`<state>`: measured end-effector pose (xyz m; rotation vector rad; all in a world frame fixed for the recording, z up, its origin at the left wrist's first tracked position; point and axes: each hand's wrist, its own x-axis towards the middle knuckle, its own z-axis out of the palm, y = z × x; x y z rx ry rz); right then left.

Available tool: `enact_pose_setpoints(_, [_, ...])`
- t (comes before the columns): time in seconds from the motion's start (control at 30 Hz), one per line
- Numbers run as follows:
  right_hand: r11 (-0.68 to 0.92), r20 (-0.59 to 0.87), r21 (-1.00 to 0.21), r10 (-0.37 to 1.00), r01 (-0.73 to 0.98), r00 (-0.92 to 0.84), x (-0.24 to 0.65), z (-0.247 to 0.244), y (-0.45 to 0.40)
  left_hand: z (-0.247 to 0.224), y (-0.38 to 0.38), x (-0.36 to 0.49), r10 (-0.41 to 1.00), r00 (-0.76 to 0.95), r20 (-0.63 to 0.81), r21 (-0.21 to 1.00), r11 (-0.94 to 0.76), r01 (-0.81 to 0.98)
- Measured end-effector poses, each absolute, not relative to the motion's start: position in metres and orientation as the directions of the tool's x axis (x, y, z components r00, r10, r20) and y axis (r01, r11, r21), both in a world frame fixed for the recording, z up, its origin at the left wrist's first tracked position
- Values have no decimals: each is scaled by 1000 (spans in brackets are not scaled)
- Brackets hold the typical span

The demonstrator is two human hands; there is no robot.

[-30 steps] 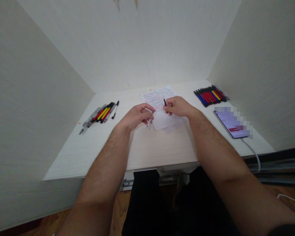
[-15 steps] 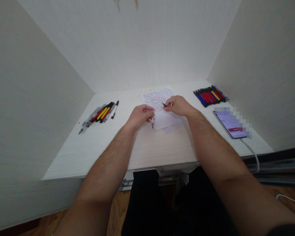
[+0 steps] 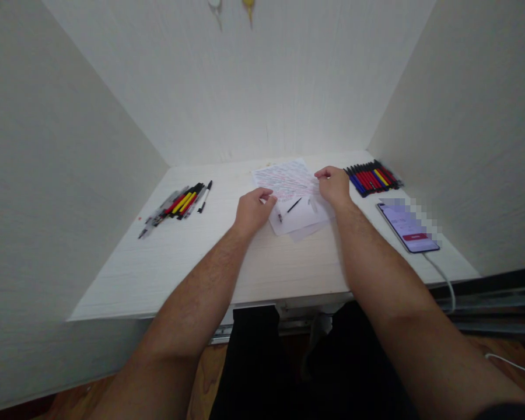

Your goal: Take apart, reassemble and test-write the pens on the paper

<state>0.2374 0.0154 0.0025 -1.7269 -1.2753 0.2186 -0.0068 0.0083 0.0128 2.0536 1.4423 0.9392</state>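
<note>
- At nine o'clock on the white wood-grain desk [image 3: 192, 265] lies a loose, overlapping pile of clear, black, red and yellow plastic pens [image 3: 177, 203].
- At ten o'clock, just right of the pile, one slim white pen with black ends [image 3: 205, 196] lies slanted and apart.
- Near the centre, the left hand [image 3: 252, 211] has thumb and forefinger a narrow way apart, beside a small clear piece with a dark tip [image 3: 280, 217]; contact cannot be told.
- At twelve o'clock is a white paper sheet covered in blue and red marks [image 3: 284, 175]; a blank white sheet [image 3: 300, 221] lies nearer, towards six.
- On the blank sheet, a thin black stick-like part [image 3: 294, 205] slants towards one o'clock. A light pinch at its middle, with the other hand steadying the paper, would likely stop it rolling.
- At one o'clock, the right hand [image 3: 336, 185] has its fingertips close together by a blurred clear piece [image 3: 312, 204]; whether it holds anything, I cannot tell. Keeping the wrist low but off the sheets should avoid dragging them.
- At two o'clock, black-tipped blue, red and yellow pens [image 3: 373, 177] lie side by side.
- At three o'clock rests a lit flat phone [image 3: 408, 227] with a white cable [image 3: 444, 274].
</note>
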Motion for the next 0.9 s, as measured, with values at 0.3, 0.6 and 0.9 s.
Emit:
enact_pose_setpoints(0.3, [-136,269,-822,763,553,588,251,-19,25,1,37,-35,961,91,260,647,-243,722])
enact_pose_setpoints(0.6, [-143,227,-856,759,497,610,256,-23,29,-1,38,-35,969,114,219,640,-230,733])
enact_pose_setpoints(0.9, [-134,231,-869,743,477,629,259,-29,34,0,36,-34,970,115,213,637,-227,737])
